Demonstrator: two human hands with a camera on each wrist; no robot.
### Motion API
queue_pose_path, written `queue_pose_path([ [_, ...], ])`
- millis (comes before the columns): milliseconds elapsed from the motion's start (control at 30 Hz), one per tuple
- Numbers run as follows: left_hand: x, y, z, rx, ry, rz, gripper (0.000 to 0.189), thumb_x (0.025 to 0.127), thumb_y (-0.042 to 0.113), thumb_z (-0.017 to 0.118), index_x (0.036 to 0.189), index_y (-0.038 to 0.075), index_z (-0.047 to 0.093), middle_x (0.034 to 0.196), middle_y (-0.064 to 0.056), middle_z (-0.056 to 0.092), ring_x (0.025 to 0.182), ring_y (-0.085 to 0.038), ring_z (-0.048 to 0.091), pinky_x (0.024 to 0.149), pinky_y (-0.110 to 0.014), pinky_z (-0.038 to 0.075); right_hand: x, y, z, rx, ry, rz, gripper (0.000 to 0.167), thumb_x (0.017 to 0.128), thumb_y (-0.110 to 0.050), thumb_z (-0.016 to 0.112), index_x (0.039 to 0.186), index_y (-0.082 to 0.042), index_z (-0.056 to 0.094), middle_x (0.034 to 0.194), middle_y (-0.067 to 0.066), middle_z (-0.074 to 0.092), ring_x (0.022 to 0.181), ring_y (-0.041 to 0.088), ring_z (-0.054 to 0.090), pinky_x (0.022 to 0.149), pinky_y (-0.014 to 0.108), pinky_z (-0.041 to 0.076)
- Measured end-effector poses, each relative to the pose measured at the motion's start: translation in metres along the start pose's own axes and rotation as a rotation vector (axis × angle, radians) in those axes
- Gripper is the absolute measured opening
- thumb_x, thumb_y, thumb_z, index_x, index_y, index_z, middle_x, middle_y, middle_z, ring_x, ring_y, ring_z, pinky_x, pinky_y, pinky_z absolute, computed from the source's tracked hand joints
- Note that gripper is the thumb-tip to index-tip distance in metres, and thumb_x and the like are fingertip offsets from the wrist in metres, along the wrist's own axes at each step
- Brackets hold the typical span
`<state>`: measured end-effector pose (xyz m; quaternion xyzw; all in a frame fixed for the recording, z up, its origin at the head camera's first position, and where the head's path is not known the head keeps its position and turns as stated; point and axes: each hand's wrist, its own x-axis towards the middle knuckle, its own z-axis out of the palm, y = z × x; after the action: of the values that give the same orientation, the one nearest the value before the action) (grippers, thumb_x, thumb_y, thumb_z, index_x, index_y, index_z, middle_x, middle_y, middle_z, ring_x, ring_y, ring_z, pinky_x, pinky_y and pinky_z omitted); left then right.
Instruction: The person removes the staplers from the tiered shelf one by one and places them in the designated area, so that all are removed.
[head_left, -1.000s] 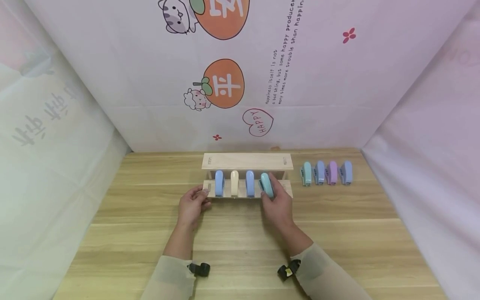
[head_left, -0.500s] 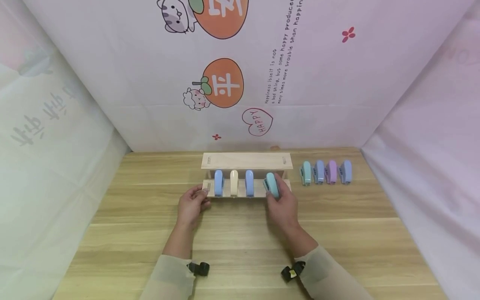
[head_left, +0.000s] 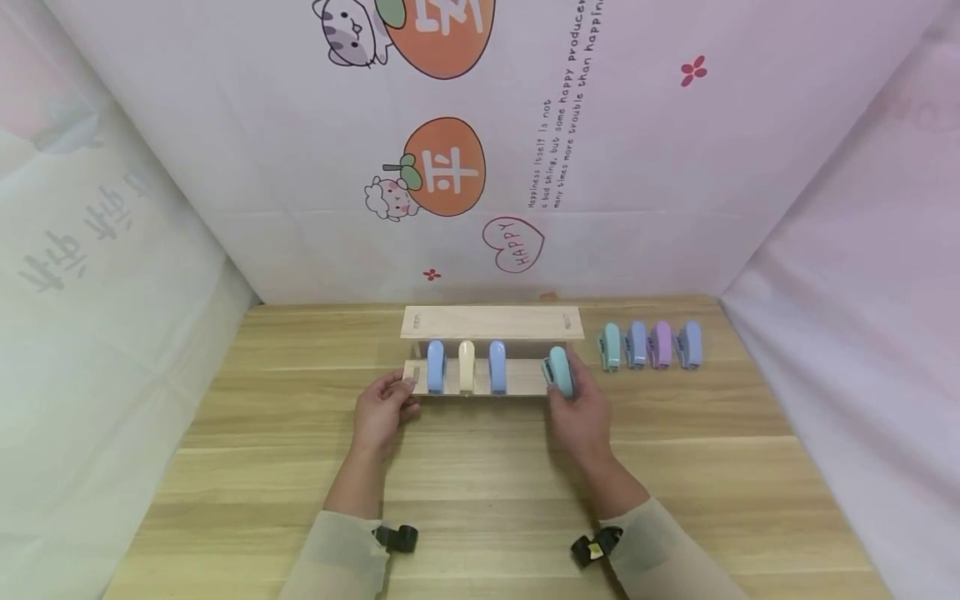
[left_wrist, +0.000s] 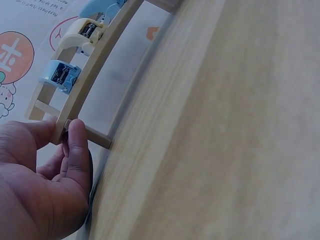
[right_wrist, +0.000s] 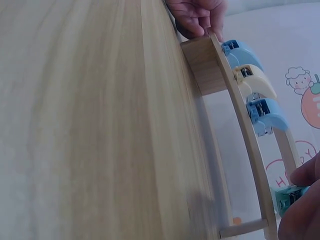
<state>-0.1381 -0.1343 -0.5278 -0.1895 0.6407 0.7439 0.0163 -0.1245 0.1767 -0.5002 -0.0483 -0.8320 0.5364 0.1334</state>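
A light wooden rack (head_left: 525, 384) with two levels stands at the back middle of the table. My left hand (head_left: 380, 412) pinches the left end of its front board. My right hand (head_left: 583, 414) grips a mint green small stapler (head_left: 559, 372) over the board's right end, thumb on the near side and fingers behind. Upright along the front board stand a blue stapler (head_left: 436, 367), a cream stapler (head_left: 467, 367) and another blue stapler (head_left: 497, 367). In the right wrist view, the mint stapler (right_wrist: 286, 198) is partly hidden by the fingers, close over the front rail.
Right of the rack, several more staplers stand in a row: mint (head_left: 611, 347), blue (head_left: 636, 344), purple (head_left: 660, 344) and blue-grey (head_left: 688, 344). The rack's raised rear board (head_left: 491, 322) lies close to the printed back curtain (head_left: 315, 250). White curtains flank the wooden table (head_left: 480, 500).
My right hand has moved right along the front board with the mint stapler, widening the gap from the second blue one. The left hand keeps its hold on the board's left end.
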Motion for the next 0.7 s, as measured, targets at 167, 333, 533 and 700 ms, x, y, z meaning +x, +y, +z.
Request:
queue_pose_path([
  [167, -0.002, 0.002, -0.001, 0.003, -0.001, -0.005, 0.041, 0.099, 0.018, 0.072, 0.137, 0.007, 0.061, 0.115, -0.015, 0.068, 0.097, -0.027, 0.068, 0.087, -0.034, 0.065, -0.001, 0.001, -0.006, 0.018, 0.009, 0.045, 0.065, 0.095, -0.005, 0.068, 0.156, -0.015, 0.048, 0.156, 0.009, 0.050, 0.143, 0.032, 0.046, 0.122, 0.050, 0.037],
  [333, -0.002, 0.002, 0.000, 0.008, -0.006, -0.008, 0.041, 0.099, 0.017, 0.071, 0.137, 0.007, 0.061, 0.115, -0.015, 0.069, 0.096, -0.025, 0.068, 0.087, -0.034, 0.065, 0.000, 0.002, -0.013, 0.000, 0.039, 0.061, 0.063, 0.095, -0.007, 0.069, 0.154, -0.014, 0.050, 0.155, 0.013, 0.051, 0.141, 0.035, 0.049, 0.120, 0.052, 0.039],
  [533, 0.000, 0.001, 0.000, 0.004, -0.003, -0.009, 0.040, 0.099, 0.017, 0.071, 0.136, 0.007, 0.061, 0.114, -0.015, 0.069, 0.095, -0.026, 0.068, 0.086, -0.034, 0.065, 0.002, 0.007, -0.020, -0.005, 0.070, 0.059, 0.064, 0.093, -0.005, 0.069, 0.153, -0.011, 0.050, 0.158, 0.011, 0.047, 0.145, 0.031, 0.044, 0.123, 0.049, 0.035],
  [700, 0.001, 0.001, 0.000, -0.001, -0.001, -0.010, 0.041, 0.099, 0.017, 0.072, 0.136, 0.006, 0.061, 0.114, -0.015, 0.070, 0.095, -0.026, 0.068, 0.086, -0.034, 0.065, 0.002, 0.010, -0.025, 0.001, 0.087, 0.073, 0.067, 0.091, -0.003, 0.069, 0.154, -0.012, 0.049, 0.157, 0.011, 0.048, 0.146, 0.029, 0.043, 0.123, 0.047, 0.035],
])
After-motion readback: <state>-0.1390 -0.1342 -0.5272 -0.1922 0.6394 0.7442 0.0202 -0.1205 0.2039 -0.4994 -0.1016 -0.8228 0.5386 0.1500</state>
